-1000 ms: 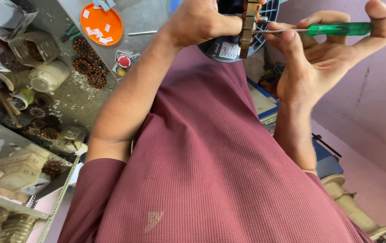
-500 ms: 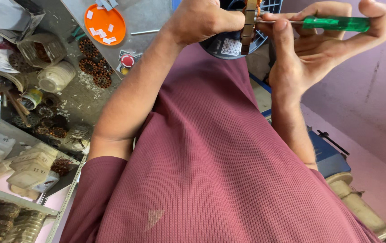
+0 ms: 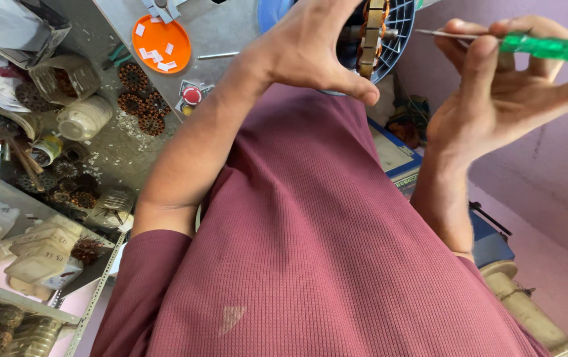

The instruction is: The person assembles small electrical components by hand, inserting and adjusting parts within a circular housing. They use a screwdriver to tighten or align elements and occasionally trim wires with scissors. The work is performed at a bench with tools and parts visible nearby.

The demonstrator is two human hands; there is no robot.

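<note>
The round motor part (image 3: 371, 33), with brown copper windings and a metal shaft, sits between the curled fingers of the left hand (image 3: 310, 46), in front of a blue grille (image 3: 399, 26). The right hand (image 3: 502, 92) pinches a screwdriver (image 3: 528, 45) with a clear green handle, tip just beside the windings, probably for control. An orange plate (image 3: 161, 43) lies well apart from both hands.

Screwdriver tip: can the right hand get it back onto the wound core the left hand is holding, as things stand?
Probably yes. The right hand holds the green-handled screwdriver with its tip pointing at the wound core, and only open air lies between them. The left hand grips the core's near side, leaving the facing edge exposed.
</note>
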